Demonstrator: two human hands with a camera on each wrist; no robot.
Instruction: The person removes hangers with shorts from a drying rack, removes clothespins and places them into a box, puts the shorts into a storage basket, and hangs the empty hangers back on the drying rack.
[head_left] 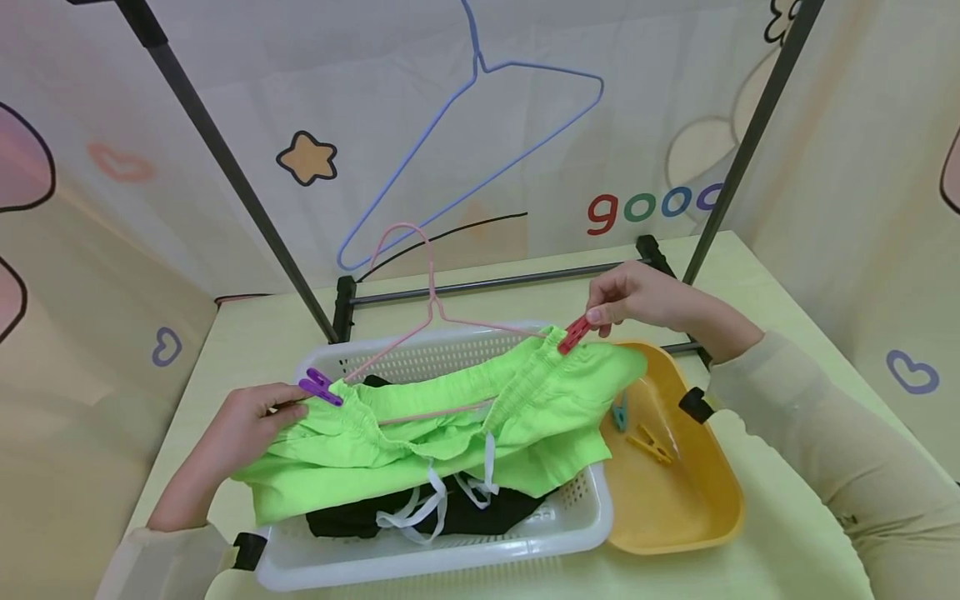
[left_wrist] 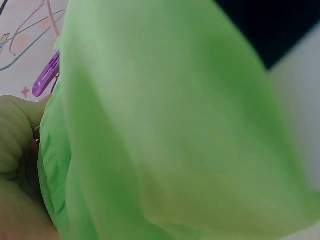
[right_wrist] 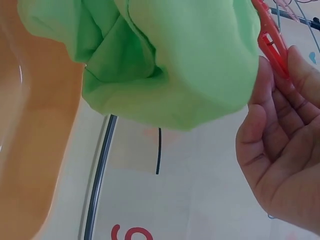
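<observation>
Bright green shorts [head_left: 450,417] with white drawstrings hang on a pink hanger [head_left: 432,283] over the basket. My right hand [head_left: 637,300] pinches a red clothespin [head_left: 574,335] between thumb and fingers; its tip is on the waistband, at the hanger's right end. In the right wrist view the same clothespin [right_wrist: 272,42] sits beside the cloth. My left hand [head_left: 251,425] grips the left side of the shorts, thumb on top, and its other fingers are partly hidden by the fabric. Next to that thumb, a purple clothespin [head_left: 321,387] clips the waistband at the hanger's left end.
Under the shorts stands a white perforated basket [head_left: 525,546] with black cloth [head_left: 345,521] inside. To its right, an orange tub [head_left: 675,508] contains a yellow clothespin [head_left: 650,444] and a teal clothespin [head_left: 619,412]. A blue hanger [head_left: 540,148] hangs behind, between dark rack poles [head_left: 232,175].
</observation>
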